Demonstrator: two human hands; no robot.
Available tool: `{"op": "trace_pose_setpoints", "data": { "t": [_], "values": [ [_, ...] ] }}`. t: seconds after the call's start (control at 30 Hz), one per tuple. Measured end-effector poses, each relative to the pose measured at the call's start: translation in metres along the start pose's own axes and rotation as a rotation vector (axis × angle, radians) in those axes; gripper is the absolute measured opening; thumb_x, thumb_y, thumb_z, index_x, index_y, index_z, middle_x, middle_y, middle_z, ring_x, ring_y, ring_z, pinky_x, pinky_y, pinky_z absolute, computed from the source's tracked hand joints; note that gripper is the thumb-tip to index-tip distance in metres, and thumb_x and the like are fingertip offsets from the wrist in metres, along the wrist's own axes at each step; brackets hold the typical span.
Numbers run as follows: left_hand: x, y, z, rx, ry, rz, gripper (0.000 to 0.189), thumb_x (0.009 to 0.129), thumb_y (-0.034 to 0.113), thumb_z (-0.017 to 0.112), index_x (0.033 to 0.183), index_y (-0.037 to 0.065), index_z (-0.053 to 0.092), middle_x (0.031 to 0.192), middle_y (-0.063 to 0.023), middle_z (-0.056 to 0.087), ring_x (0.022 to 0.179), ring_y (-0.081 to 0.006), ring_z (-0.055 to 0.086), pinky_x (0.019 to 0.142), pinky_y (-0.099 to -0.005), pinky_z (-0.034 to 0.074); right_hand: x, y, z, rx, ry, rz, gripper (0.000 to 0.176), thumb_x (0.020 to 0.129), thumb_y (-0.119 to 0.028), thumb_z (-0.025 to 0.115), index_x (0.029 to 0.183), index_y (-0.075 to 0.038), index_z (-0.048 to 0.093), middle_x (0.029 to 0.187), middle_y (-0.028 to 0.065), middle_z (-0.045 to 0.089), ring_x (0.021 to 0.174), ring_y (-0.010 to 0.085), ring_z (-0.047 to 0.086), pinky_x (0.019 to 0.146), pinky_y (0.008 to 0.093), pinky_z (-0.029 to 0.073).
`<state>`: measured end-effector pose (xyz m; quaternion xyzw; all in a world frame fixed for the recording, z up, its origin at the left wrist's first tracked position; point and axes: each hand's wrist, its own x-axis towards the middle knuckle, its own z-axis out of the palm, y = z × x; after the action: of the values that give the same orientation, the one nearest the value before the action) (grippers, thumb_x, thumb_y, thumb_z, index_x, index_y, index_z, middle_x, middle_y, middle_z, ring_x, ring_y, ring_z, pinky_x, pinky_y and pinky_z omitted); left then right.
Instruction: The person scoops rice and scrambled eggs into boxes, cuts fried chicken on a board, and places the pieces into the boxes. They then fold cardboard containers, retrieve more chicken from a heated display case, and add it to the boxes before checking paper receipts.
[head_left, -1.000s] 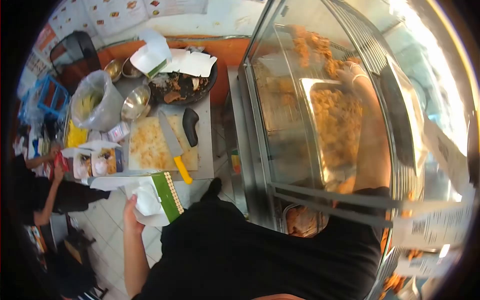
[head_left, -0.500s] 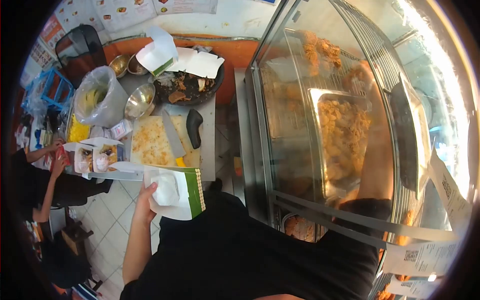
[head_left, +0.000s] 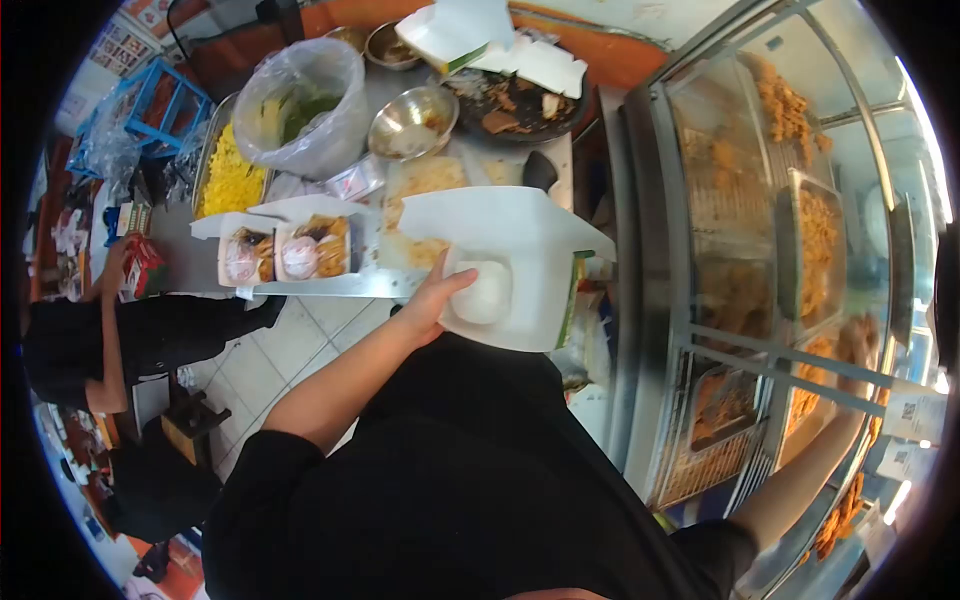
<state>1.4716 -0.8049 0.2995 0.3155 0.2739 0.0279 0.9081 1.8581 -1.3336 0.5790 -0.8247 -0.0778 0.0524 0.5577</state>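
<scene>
My left hand (head_left: 432,303) grips the edge of an open paper food box (head_left: 530,225), white inside with a green outer side. A rounded white mound, looking like rice, (head_left: 484,294) sits in it, with my thumb against it. At the right, my right hand (head_left: 858,342) is inside the glass display case (head_left: 730,345), close to a tray of fried pieces (head_left: 808,398). Its fingers are blurred and partly hidden by the case's frame, so I cannot make out anything in them. Another tray of fried pieces (head_left: 818,245) lies farther back.
On the counter stand two filled food boxes (head_left: 290,255), a tray of yellow food (head_left: 232,172), a bag-lined tub (head_left: 300,110), a metal bowl (head_left: 413,122) and a black pan (head_left: 515,115). A cutting board (head_left: 425,178) is partly covered by my box. At left, a co-worker's hands hold a red packet (head_left: 143,265).
My right hand has moved from the far part of the case, past the large tray, to its nearer right side. The view has turned right; my left hand still holds the box, now over the cutting board.
</scene>
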Motion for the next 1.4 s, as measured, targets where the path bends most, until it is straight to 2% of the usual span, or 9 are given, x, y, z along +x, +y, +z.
{"op": "trace_pose_setpoints", "data": {
  "t": [0.3,0.43,0.67,0.77,0.83,1.0,1.23,1.3,1.4],
  "values": [
    [-0.039,0.057,-0.098,0.225,-0.091,-0.092,0.082,0.088,0.015,0.071,0.153,0.013,0.023,0.143,-0.0128,0.043,0.133,-0.0278,0.046,0.109,-0.0441,0.042,-0.311,0.006,0.190,1.140,-0.015,0.197,0.042,0.091,-0.009,0.069,0.129,-0.002,0.053,0.111,0.0146,0.061,0.101,0.0239,0.065,0.084,0.0379,0.062],
    [-0.031,0.050,-0.128,0.520,0.055,0.117,0.081,0.084,0.010,0.076,0.148,0.004,0.028,0.137,-0.0136,0.050,0.127,-0.0248,0.051,0.103,-0.0381,0.046,-0.311,-0.042,0.349,0.040,-0.658,0.170,0.065,0.066,-0.012,0.090,0.119,-0.003,0.054,0.101,0.0106,0.059,0.085,0.0196,0.062,0.073,0.0335,0.054],
    [-0.023,0.053,-0.120,0.394,0.147,0.150,0.081,0.083,0.014,0.079,0.145,0.001,0.029,0.134,-0.0155,0.051,0.122,-0.0225,0.054,0.101,-0.0356,0.047,-0.276,-0.032,0.529,-0.703,-0.515,-0.875,0.052,0.070,-0.011,0.080,0.119,-0.006,0.061,0.126,0.0124,0.060,0.115,0.0355,0.059,0.102,0.0484,0.043],
    [-0.020,0.052,-0.123,0.365,0.243,0.200,0.079,0.084,0.014,0.078,0.145,0.001,0.030,0.134,-0.0155,0.051,0.120,-0.0221,0.054,0.099,-0.0354,0.048,-0.267,-0.009,0.510,-0.532,-0.588,-0.888,0.042,0.073,-0.013,0.077,0.113,-0.008,0.065,0.117,0.0125,0.064,0.115,0.0333,0.059,0.101,0.0525,0.043],
    [-0.019,0.051,-0.125,0.310,0.257,0.188,0.079,0.084,0.015,0.078,0.145,0.001,0.030,0.134,-0.0153,0.050,0.121,-0.0222,0.053,0.100,-0.0355,0.047,-0.253,0.015,0.499,-0.498,-0.559,-0.849,0.033,0.078,-0.019,0.075,0.108,-0.006,0.067,0.116,0.0148,0.064,0.118,0.0352,0.058,0.104,0.0506,0.041],
    [-0.006,0.041,-0.109,0.296,0.138,0.175,0.084,0.083,0.020,0.081,0.145,0.002,0.026,0.134,-0.0149,0.049,0.125,-0.0227,0.049,0.105,-0.0354,0.041,-0.214,0.076,0.517,0.234,-0.459,0.454,0.062,0.097,-0.040,0.059,0.146,-0.004,0.043,0.140,0.0203,0.052,0.124,0.0307,0.054,0.104,0.0422,0.043],
    [-0.005,0.053,-0.103,0.742,0.083,0.428,0.069,0.094,0.028,0.070,0.147,0.010,0.029,0.144,-0.0170,0.043,0.128,-0.0249,0.048,0.109,-0.0384,0.037,-0.142,0.153,0.567,0.342,-0.586,0.516,0.076,0.102,-0.054,0.046,0.153,0.000,0.030,0.146,0.0139,0.048,0.131,0.0251,0.049,0.108,0.0383,0.041],
    [-0.031,0.071,-0.124,0.472,0.056,0.165,0.061,0.100,0.032,0.061,0.148,0.011,0.030,0.141,-0.0164,0.050,0.124,-0.0245,0.052,0.108,-0.0379,0.038,-0.114,0.201,0.566,0.313,-0.572,0.589,0.074,0.101,-0.055,0.046,0.152,-0.003,0.033,0.148,0.0126,0.046,0.132,0.0257,0.048,0.108,0.0386,0.041],
    [-0.084,0.066,-0.195,0.516,0.462,0.088,0.030,0.104,0.027,0.054,0.123,0.004,0.057,0.106,-0.0081,0.067,0.102,-0.0179,0.061,0.090,-0.0372,0.049,-0.116,0.208,0.587,0.152,-0.481,0.546,0.069,0.103,-0.053,0.043,0.150,-0.003,0.037,0.149,0.0136,0.046,0.134,0.0258,0.046,0.111,0.0374,0.037]
  ]
}}
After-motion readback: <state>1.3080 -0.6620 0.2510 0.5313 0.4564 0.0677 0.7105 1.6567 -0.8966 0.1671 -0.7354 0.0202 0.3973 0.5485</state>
